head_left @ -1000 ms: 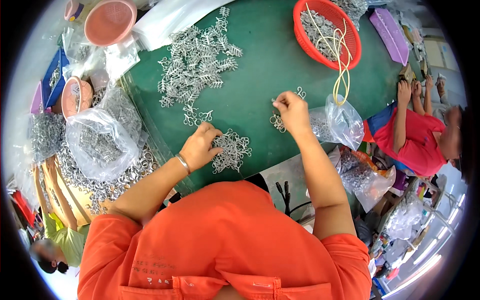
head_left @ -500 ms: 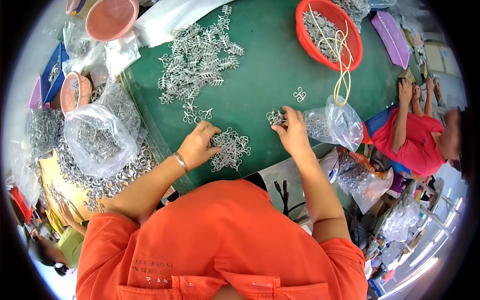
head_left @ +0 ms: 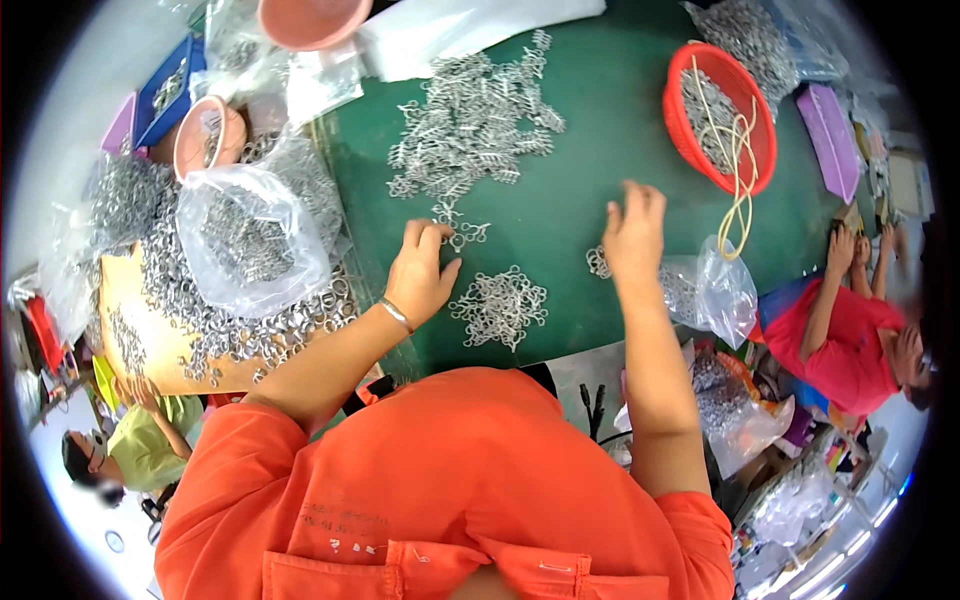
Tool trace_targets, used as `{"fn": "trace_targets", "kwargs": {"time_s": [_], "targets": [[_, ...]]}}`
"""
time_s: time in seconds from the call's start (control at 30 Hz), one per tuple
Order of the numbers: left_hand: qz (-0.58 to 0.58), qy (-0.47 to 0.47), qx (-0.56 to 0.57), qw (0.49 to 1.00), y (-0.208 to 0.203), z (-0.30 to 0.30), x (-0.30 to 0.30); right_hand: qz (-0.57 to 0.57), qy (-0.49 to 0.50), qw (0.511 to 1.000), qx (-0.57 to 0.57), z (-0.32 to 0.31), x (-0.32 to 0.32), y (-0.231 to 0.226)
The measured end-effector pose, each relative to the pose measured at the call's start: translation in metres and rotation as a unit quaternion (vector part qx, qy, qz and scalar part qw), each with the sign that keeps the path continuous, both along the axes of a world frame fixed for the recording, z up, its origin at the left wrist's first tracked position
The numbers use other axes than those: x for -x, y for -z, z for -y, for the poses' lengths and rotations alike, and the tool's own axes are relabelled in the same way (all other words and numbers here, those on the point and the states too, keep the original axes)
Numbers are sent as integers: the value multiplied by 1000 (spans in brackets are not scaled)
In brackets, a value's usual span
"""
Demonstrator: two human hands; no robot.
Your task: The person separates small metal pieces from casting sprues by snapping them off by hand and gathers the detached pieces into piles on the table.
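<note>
On the green table, my left hand (head_left: 422,270) is open, thumb apart from the bent fingers. Its fingertips are beside a few curly silver metal pieces (head_left: 466,235) below a large spread of similar pieces (head_left: 470,125). Nearer my body lies a small heap of silver metal hooks (head_left: 500,308). My right hand (head_left: 636,235) is palm down over the table, its fingers apart and stretched forward; I see nothing held in it. Just left of its wrist sits a small cluster of silver rings or hooks (head_left: 597,262). The surface under the palm is hidden.
A red basket (head_left: 675,125) of metal pieces with a pale cord stands far right, near a purple tray (head_left: 830,140). Clear bags (head_left: 727,290) lie right of my right hand. Leftward are an open plastic bag (head_left: 255,240) and loose rings. Co-workers sit at both sides.
The view has shifted, so the table's things appear farther right and lower. My right hand has moved forward from the small cluster, covering where a lone curly piece lay. My left hand has drawn off the hook heap.
</note>
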State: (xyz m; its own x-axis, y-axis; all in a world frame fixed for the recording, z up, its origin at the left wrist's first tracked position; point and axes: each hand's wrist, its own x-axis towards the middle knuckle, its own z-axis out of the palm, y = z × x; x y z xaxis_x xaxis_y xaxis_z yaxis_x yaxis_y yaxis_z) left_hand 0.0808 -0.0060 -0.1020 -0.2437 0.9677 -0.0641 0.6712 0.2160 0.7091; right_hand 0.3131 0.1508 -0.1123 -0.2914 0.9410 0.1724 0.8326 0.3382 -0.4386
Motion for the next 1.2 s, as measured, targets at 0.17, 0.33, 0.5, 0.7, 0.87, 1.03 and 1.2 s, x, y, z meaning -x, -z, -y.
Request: {"fn": "trace_targets", "kwargs": {"time_s": [0.17, 0.33, 0.5, 0.7, 0.87, 1.03, 1.2], "targets": [[-41, -9, -2, 999, 4, -11, 8, -119, -252, 953, 117, 56, 82, -7], [69, -59, 39, 995, -1, -3, 16, -163, -188, 954, 167, 57, 82, -2], [60, -55, 5, 997, 10, 10, 19, -113, -250, 876, 397, 66, 51, -21], [-24, -52, -61, 997, 11, 6, 8, -121, -316, 931, 138, 65, 97, -9], [31, -97, -133, 986, 20, 18, 6, -165, -280, 930, 170, 57, 85, 5], [332, -112, 38, 936, -10, 40, -2, -259, -71, 828, 493, 50, 44, -11], [356, -57, 106, 927, -13, 55, -18, -186, 21, 884, 429, 23, -25, -28]]}}
